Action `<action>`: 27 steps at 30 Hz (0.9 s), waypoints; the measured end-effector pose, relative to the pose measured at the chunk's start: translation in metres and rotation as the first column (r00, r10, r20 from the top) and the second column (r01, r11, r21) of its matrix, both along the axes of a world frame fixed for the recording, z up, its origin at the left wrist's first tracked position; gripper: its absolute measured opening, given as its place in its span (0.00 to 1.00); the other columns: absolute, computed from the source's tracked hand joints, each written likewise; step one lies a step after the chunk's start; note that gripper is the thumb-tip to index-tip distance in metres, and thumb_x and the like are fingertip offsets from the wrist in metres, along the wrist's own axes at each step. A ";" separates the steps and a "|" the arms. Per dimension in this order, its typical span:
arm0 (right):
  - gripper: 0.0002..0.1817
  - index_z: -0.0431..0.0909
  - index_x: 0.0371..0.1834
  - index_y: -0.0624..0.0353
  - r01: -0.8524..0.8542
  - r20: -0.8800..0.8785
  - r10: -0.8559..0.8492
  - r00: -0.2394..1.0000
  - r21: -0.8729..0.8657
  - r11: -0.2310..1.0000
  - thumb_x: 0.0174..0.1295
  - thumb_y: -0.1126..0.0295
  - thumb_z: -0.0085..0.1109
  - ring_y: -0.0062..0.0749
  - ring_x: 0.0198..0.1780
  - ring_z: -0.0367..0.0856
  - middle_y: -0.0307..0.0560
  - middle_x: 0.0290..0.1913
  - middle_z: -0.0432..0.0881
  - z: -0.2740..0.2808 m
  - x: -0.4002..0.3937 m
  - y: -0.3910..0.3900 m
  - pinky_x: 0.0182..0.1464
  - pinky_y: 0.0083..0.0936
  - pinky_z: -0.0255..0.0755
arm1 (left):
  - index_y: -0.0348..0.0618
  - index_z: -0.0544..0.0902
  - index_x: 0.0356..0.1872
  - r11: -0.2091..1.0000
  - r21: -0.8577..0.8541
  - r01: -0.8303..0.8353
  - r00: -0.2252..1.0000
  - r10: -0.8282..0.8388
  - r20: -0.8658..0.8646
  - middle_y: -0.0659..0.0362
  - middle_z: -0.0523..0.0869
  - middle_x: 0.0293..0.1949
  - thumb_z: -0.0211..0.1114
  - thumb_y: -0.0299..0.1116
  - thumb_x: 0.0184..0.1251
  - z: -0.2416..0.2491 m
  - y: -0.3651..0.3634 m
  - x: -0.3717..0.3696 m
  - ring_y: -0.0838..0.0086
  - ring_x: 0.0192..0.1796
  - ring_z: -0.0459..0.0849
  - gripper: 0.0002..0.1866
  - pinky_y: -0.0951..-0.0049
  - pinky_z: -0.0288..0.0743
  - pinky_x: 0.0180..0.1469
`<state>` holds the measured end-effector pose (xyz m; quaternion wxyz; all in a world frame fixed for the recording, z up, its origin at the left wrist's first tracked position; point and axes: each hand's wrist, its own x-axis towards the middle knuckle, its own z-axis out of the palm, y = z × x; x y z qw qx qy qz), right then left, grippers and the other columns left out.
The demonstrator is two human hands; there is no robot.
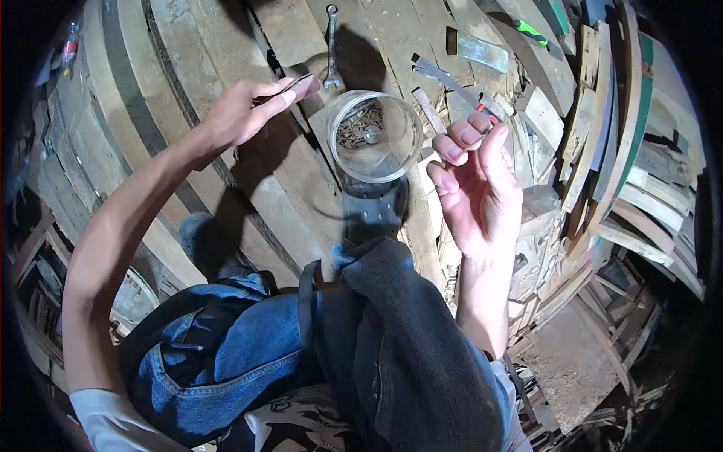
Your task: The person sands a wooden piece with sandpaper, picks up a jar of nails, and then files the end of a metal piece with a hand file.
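Observation:
My left hand [248,113] is closed, with the thumb and fingers pinching a thin, dark, flat piece [300,81] whose kind I cannot make out. Right of it stands a clear round plastic jar [413,154], open at the top, with many small nails or screws [360,124] at its bottom. My right hand [478,177] is raised palm up beside the jar, fingers curled and thumb brought in to the fingertips. Whatever may be between those fingertips is too small to tell. A combination wrench [332,49] lies just beyond the jar.
Wooden planks [203,60] with gaps form the work surface. Flat metal blades [444,75] and a wider metal piece [480,53] lie beyond my right hand. A green-handled tool [531,32] is farther back. Stacked boards [602,128] line the right; wood shavings [538,241] lie nearby.

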<state>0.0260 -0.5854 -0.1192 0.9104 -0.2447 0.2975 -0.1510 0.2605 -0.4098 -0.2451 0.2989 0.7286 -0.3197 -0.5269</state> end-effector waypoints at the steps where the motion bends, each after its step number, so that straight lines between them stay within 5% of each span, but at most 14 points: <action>1: 0.13 0.70 0.47 0.53 0.002 -0.029 -0.002 1.000 0.000 1.000 0.75 0.56 0.51 0.23 0.40 0.66 0.35 0.38 0.70 0.000 0.000 0.000 0.35 0.19 0.65 | 0.42 0.77 0.65 0.998 -0.061 0.007 1.000 -0.006 0.024 0.55 0.77 0.67 0.55 0.42 0.78 -0.002 0.001 -0.001 0.84 0.35 0.79 0.21 0.79 0.75 0.35; 6: 0.13 0.73 0.48 0.52 0.040 -0.079 -0.043 0.996 -0.040 0.998 0.74 0.54 0.53 0.21 0.38 0.66 0.33 0.37 0.71 0.000 0.001 -0.001 0.35 0.19 0.63 | 0.40 0.77 0.64 0.998 -0.066 0.020 0.998 -0.016 0.064 0.54 0.77 0.67 0.55 0.43 0.78 -0.017 0.005 0.001 0.82 0.37 0.80 0.22 0.77 0.76 0.38; 9: 0.14 0.73 0.48 0.51 0.041 -0.058 -0.042 0.997 -0.017 0.999 0.73 0.54 0.53 0.21 0.37 0.67 0.33 0.37 0.71 -0.001 0.002 -0.001 0.35 0.19 0.64 | 0.40 0.77 0.64 0.966 -0.240 0.094 0.984 -0.054 0.170 0.54 0.78 0.66 0.56 0.45 0.78 -0.026 0.007 0.003 0.81 0.37 0.81 0.23 0.74 0.77 0.41; 11: 0.13 0.72 0.46 0.50 0.036 -0.065 -0.038 0.997 -0.023 0.999 0.74 0.53 0.53 0.21 0.37 0.67 0.33 0.36 0.71 -0.002 0.003 -0.001 0.35 0.19 0.64 | 0.39 0.77 0.63 0.997 0.023 0.072 0.997 -0.073 0.041 0.55 0.82 0.62 0.56 0.46 0.77 0.005 -0.003 0.002 0.80 0.37 0.80 0.24 0.73 0.76 0.43; 18: 0.15 0.69 0.41 0.49 -0.014 -0.073 0.011 0.997 -0.044 0.999 0.74 0.49 0.50 0.19 0.36 0.65 0.31 0.35 0.69 0.000 0.004 0.001 0.35 0.19 0.62 | 0.46 0.82 0.61 0.996 -0.025 0.089 0.985 -0.084 0.149 0.55 0.86 0.57 0.54 0.54 0.75 -0.013 0.007 -0.001 0.74 0.29 0.85 0.26 0.68 0.78 0.40; 21: 0.16 0.68 0.38 0.48 -0.019 -0.077 0.014 0.997 -0.056 0.998 0.74 0.49 0.50 0.19 0.36 0.65 0.31 0.35 0.68 0.000 0.006 0.004 0.36 0.19 0.62 | 0.47 0.80 0.62 0.999 0.006 0.047 0.998 -0.047 0.039 0.54 0.87 0.55 0.55 0.54 0.75 -0.016 0.008 0.000 0.74 0.28 0.85 0.26 0.68 0.78 0.39; 23: 0.16 0.67 0.37 0.48 -0.024 -0.085 0.019 0.996 -0.050 0.998 0.74 0.49 0.50 0.20 0.36 0.64 0.31 0.34 0.68 -0.001 0.005 0.005 0.36 0.20 0.61 | 0.40 0.79 0.62 0.998 -0.023 0.058 0.998 -0.058 0.014 0.54 0.84 0.60 0.56 0.47 0.77 -0.017 0.008 0.001 0.81 0.48 0.81 0.24 0.76 0.75 0.50; 27: 0.17 0.69 0.35 0.54 0.042 -0.012 -0.042 0.999 0.005 0.999 0.76 0.54 0.49 0.21 0.35 0.65 0.36 0.34 0.69 -0.003 0.006 0.008 0.33 0.18 0.61 | 0.39 0.78 0.63 0.989 -0.111 0.101 0.988 -0.087 0.127 0.53 0.81 0.64 0.55 0.46 0.78 -0.015 0.007 0.003 0.78 0.50 0.82 0.24 0.75 0.75 0.53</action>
